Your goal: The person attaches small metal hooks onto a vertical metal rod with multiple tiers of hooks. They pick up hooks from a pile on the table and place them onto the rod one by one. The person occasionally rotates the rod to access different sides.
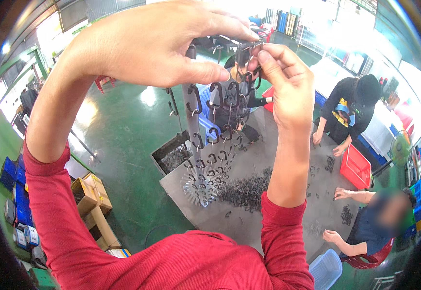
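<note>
In front of me stands a tall rack with a grey upright post (189,111). Black C-shaped hooks (213,135) hang from it in several tiers. My left hand (167,46) arches over the top of the rack, fingers stretched out and thumb apart; its fingertips reach the top tier, and whether they touch it I cannot tell. My right hand (285,77) is raised at the rack's right side, thumb and fingers pinched on a black C-shaped hook (257,72) at the top tier. The fingers partly cover that hook.
Loose black hooks (246,192) lie piled on the grey table (186,193), beside a metal bin (169,151). Co-workers sit or stand around it, near a red basket (356,166) and a blue basket (325,270). Cardboard boxes (92,193) stand at left on the green floor.
</note>
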The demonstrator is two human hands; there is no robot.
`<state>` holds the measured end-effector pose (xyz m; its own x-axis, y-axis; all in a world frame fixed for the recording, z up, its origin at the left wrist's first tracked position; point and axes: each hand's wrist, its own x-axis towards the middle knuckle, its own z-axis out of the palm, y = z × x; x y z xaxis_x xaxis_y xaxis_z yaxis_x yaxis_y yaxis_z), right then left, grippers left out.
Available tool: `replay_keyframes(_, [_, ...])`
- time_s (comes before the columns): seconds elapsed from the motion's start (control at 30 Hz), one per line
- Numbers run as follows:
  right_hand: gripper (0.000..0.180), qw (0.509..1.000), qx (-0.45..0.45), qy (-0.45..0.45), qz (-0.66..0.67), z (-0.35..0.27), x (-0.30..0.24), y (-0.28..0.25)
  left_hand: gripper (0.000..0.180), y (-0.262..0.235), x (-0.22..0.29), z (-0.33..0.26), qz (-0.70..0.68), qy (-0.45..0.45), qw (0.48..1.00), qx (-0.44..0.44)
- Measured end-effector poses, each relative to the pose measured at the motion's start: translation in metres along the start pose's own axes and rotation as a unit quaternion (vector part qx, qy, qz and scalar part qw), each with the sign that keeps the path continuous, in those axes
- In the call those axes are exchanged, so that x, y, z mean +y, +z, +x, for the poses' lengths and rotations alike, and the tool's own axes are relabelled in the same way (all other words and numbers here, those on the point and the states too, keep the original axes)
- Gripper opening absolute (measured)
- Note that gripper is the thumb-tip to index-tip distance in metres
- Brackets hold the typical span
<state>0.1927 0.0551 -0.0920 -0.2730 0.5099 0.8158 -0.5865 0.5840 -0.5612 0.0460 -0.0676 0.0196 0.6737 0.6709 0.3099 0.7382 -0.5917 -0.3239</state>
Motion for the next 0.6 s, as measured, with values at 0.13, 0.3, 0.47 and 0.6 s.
replay_keyframes(0.13, [0.010,0.998,0.061,-0.017,0.016,-0.007,-0.006,0.000,0.053,-0.007,0.016,0.004,-0.025,0.007,1.000,-0.007])
replay_keyframes(0.3, [0.017,0.993,0.116,0.016,0.028,-0.017,-0.008,-0.034,0.054,-0.017,0.020,0.010,-0.052,0.011,0.997,-0.049])
replay_keyframes(0.47, [0.023,0.954,0.232,0.059,-0.179,-0.027,-0.014,-0.108,0.055,-0.016,0.026,0.011,-0.006,-0.076,0.994,-0.079])
replay_keyframes(0.6, [0.023,0.602,0.206,-0.096,-0.766,-0.028,-0.013,-0.134,0.051,-0.003,0.020,0.015,0.015,-0.095,0.995,-0.022])
